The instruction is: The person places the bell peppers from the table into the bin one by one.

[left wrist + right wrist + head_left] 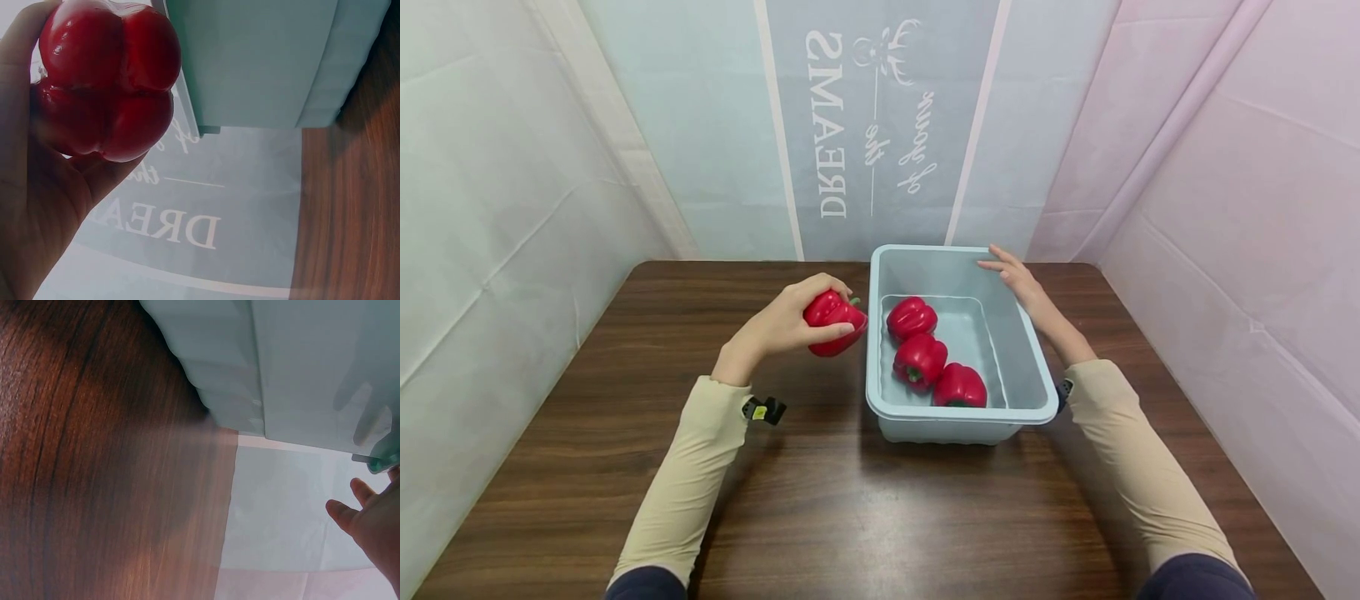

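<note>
My left hand point(786, 321) grips a red bell pepper point(842, 343), thumb on the near side and fingers over the top, just left of the bin's rim. In the left wrist view the lobed end of the bell pepper point(106, 81) faces the camera. A light blue plastic bin point(1036, 367) stands on the table, and three more red bell peppers lie in its left part: one at the back point(912, 318), one in the middle point(921, 360), one in front point(960, 387). At the bin's right rim, my right hand point(1022, 287) rests with fingers extended over the far right corner.
The dark wooden table point(760, 508) runs up to a hanging cloth point(700, 125) printed with letters. Pale sheets point(1240, 217) enclose the left and right sides. A black strap point(765, 410) is on the left wrist.
</note>
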{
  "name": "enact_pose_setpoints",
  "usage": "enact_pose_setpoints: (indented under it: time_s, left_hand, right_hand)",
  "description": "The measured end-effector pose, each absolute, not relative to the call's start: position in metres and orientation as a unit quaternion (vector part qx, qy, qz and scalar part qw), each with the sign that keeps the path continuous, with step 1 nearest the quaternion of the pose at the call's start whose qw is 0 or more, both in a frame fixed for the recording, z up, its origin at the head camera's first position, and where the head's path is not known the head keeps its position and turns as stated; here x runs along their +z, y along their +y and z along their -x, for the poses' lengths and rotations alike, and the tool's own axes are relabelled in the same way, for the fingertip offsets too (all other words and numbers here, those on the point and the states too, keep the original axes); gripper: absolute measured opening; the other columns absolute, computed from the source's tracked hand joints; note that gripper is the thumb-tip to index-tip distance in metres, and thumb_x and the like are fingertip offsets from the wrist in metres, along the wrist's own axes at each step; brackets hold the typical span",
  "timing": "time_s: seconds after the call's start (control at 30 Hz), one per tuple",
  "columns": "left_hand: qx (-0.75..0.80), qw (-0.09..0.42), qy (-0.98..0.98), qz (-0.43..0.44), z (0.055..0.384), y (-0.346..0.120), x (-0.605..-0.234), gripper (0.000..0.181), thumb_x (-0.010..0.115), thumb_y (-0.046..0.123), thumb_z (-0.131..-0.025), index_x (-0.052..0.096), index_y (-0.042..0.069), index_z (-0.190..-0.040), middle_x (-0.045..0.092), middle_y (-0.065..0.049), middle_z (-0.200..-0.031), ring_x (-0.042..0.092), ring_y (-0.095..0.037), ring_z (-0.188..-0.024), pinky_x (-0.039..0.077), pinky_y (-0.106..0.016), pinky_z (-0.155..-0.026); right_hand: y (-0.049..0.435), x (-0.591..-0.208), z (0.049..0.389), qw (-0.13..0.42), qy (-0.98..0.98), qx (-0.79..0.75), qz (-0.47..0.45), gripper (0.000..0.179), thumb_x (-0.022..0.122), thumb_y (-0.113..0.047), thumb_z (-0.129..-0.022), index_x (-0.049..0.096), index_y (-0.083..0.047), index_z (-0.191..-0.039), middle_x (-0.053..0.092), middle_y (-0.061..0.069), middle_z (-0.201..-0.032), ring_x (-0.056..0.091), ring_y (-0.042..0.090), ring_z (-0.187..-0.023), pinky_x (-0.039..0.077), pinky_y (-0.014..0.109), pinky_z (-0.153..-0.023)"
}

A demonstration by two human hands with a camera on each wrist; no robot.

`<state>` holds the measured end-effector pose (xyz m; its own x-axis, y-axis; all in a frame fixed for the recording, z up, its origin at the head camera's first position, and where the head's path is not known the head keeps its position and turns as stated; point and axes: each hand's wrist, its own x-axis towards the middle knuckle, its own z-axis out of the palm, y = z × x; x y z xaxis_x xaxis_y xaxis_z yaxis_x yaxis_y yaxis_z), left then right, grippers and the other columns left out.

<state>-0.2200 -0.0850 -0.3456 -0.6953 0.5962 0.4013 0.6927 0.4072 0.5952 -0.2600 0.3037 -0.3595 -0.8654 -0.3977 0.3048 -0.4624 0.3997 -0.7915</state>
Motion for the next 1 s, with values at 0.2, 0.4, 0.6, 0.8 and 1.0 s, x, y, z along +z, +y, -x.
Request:
enact_pose_setpoints:
  time_s: [0.2, 0.4, 0.6, 0.8, 1.0]
  left_hand:
    - [-0.386, 0.062, -0.837, 0.383, 0.218, -0.084, -0.345, 0.044, 0.077, 0.032, -0.074, 0.052, 0.021, -0.109, 0.056, 0.005, -0.113, 0.053, -0.014, -0.100, 0.055, -0.031, -0.069]
    - [-0.392, 0.056, -0.834, 0.384, 0.216, -0.082, -0.343, 0.043, 0.076, 0.030, -0.074, 0.053, 0.019, -0.109, 0.056, 0.003, -0.113, 0.053, -0.015, -0.100, 0.055, -0.032, -0.071]
    - [-0.388, 0.057, -0.836, 0.385, 0.206, -0.077, -0.333, 0.042, 0.076, 0.024, -0.075, 0.053, 0.015, -0.109, 0.056, 0.000, -0.112, 0.054, -0.017, -0.099, 0.054, -0.032, -0.071]
    - [-0.387, 0.061, -0.835, 0.386, 0.183, -0.070, -0.311, 0.038, 0.073, 0.014, -0.077, 0.053, 0.003, -0.107, 0.057, -0.009, -0.110, 0.055, -0.021, -0.097, 0.054, -0.034, -0.073]
    - [-0.386, 0.066, -0.835, 0.387, 0.181, -0.067, -0.308, 0.037, 0.073, 0.015, -0.077, 0.054, 0.004, -0.107, 0.056, -0.007, -0.107, 0.055, -0.020, -0.096, 0.054, -0.032, -0.072]
  right_hand:
    - [0.304, -0.360, 0.258, 0.033, -0.835, 0.485, -0.259, 0.041, 0.032, -0.008, -0.096, 0.041, 0.009, -0.133, 0.012, 0.018, -0.152, 0.008, 0.036, -0.140, 0.021, 0.066, -0.102]
    - [0.305, -0.361, 0.256, 0.035, -0.836, 0.482, -0.260, 0.041, 0.032, -0.006, -0.096, 0.042, 0.008, -0.133, 0.013, 0.017, -0.152, 0.008, 0.036, -0.140, 0.021, 0.066, -0.103]
    - [0.307, -0.362, 0.255, 0.034, -0.834, 0.487, -0.259, 0.041, 0.033, -0.006, -0.096, 0.042, 0.008, -0.133, 0.013, 0.017, -0.153, 0.008, 0.035, -0.140, 0.021, 0.065, -0.103]
    - [0.307, -0.363, 0.255, 0.032, -0.832, 0.489, -0.258, 0.041, 0.032, -0.007, -0.096, 0.041, 0.008, -0.133, 0.012, 0.017, -0.153, 0.008, 0.035, -0.140, 0.020, 0.066, -0.103]
    - [0.307, -0.362, 0.254, 0.024, -0.834, 0.490, -0.252, 0.042, 0.030, -0.011, -0.097, 0.040, 0.007, -0.134, 0.012, 0.015, -0.153, 0.008, 0.035, -0.140, 0.021, 0.067, -0.101]
